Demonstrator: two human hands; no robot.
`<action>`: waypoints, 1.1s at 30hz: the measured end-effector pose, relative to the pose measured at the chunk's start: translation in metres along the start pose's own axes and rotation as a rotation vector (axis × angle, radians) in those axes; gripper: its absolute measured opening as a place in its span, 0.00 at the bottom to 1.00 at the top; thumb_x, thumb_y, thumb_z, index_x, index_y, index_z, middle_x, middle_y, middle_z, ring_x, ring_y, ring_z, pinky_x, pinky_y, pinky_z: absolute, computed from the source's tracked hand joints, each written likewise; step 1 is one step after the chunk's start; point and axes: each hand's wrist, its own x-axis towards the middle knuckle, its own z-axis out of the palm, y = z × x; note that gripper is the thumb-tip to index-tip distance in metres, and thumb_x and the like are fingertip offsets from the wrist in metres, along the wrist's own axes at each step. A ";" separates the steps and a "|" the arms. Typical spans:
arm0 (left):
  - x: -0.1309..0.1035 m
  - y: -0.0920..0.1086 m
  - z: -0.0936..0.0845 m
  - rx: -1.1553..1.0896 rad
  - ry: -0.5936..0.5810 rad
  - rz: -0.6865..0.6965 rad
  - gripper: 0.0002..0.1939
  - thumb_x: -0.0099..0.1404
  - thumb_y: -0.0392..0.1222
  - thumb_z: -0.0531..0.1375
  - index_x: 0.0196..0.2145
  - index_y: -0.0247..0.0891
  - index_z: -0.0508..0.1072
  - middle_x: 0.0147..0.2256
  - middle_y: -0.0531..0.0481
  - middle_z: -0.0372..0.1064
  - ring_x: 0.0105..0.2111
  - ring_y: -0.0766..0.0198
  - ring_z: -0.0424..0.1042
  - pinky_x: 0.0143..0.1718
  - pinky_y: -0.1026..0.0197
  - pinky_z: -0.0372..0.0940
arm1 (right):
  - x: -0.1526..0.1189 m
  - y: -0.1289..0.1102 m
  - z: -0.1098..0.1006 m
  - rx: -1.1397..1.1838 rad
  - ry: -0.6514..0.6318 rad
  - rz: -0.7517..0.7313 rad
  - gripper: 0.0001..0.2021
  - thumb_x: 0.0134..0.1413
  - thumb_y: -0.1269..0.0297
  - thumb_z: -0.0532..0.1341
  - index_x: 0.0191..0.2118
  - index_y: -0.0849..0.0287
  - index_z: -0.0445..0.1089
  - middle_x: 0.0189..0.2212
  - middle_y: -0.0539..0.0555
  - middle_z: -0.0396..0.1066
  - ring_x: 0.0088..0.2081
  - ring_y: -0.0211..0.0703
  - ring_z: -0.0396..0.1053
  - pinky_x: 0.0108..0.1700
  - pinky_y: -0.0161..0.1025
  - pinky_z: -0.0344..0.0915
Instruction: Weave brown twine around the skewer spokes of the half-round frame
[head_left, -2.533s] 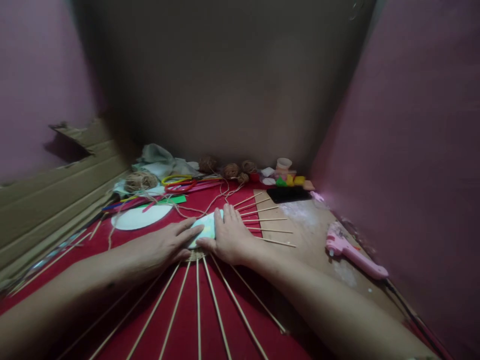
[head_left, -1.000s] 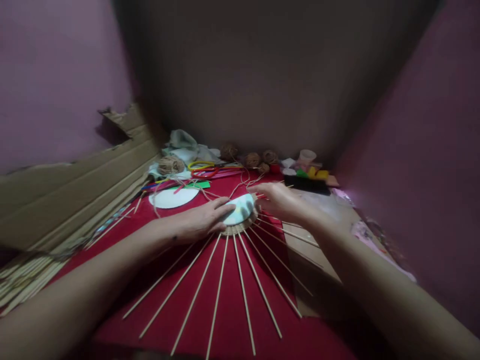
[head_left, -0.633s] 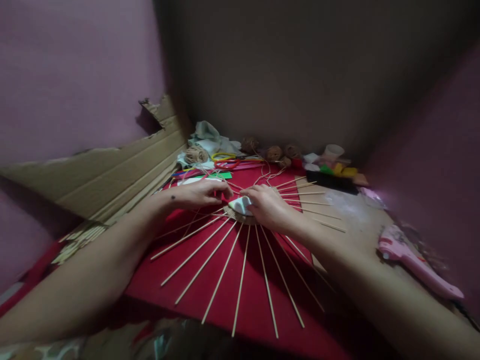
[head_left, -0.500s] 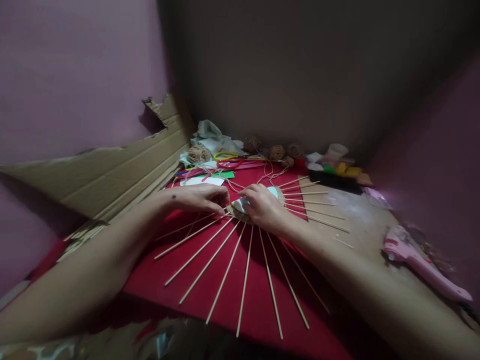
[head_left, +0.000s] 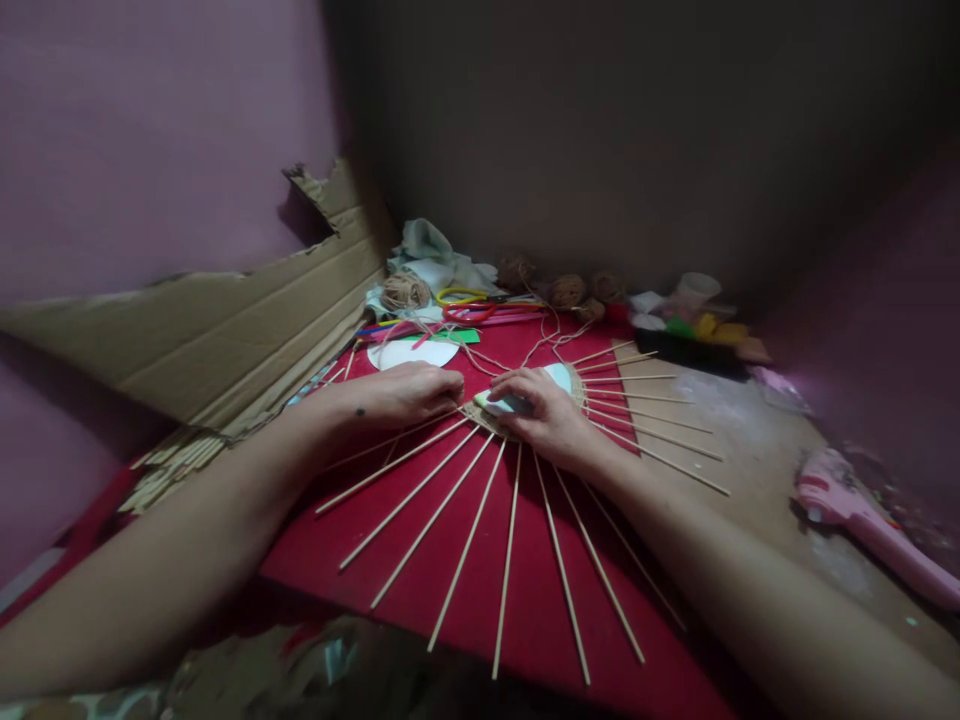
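Observation:
A round disc (head_left: pixel 559 377) with a pale centre and a rim of woven twine lies on a red surface, and thin wooden sticks (head_left: pixel 467 545) spread out from it like rays. My right hand (head_left: pixel 546 415) grips the disc from above, its fingers bent over the pale centre and the thumb near the front rim. At the disc's left edge, my left hand (head_left: pixel 424 390) is closed with its fingers curled together. Whatever is between those fingers is hidden. Loose twine (head_left: pixel 534 348) trails behind the disc.
Behind lie balls of twine (head_left: pixel 568 291), scissors (head_left: pixel 469 311), a white paper circle (head_left: pixel 412 353) and crumpled cloth (head_left: pixel 431 255). A pink glue gun (head_left: pixel 862 515) rests at the right. Torn cardboard (head_left: pixel 225 340) leans on the left wall, with a bundle of sticks (head_left: pixel 176 470) below.
My left fingers have curled in more tightly at the disc's edge, the thumb now tucked away. My right hand stays on the disc. The whole view has shifted slightly.

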 end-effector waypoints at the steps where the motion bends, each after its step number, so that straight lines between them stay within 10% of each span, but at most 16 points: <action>1: 0.000 -0.001 0.002 0.008 0.003 -0.001 0.11 0.66 0.43 0.49 0.33 0.37 0.69 0.29 0.50 0.67 0.28 0.66 0.62 0.28 0.64 0.52 | -0.001 0.000 -0.001 0.018 -0.002 -0.002 0.06 0.50 0.76 0.63 0.33 0.58 0.71 0.41 0.53 0.72 0.44 0.42 0.65 0.50 0.43 0.59; 20: -0.020 0.006 -0.030 -0.268 -0.095 -0.001 0.12 0.62 0.46 0.54 0.28 0.35 0.68 0.24 0.54 0.62 0.25 0.70 0.60 0.26 0.68 0.54 | -0.007 0.004 0.003 -0.128 -0.074 -0.086 0.06 0.52 0.70 0.65 0.32 0.50 0.78 0.47 0.52 0.69 0.49 0.47 0.61 0.53 0.49 0.57; 33: -0.101 0.051 -0.008 -0.237 -0.140 0.001 0.15 0.68 0.47 0.53 0.27 0.41 0.72 0.29 0.51 0.69 0.32 0.65 0.65 0.35 0.64 0.59 | -0.008 0.006 0.005 -0.163 -0.095 -0.133 0.12 0.54 0.73 0.61 0.31 0.47 0.78 0.49 0.50 0.69 0.49 0.48 0.60 0.52 0.50 0.57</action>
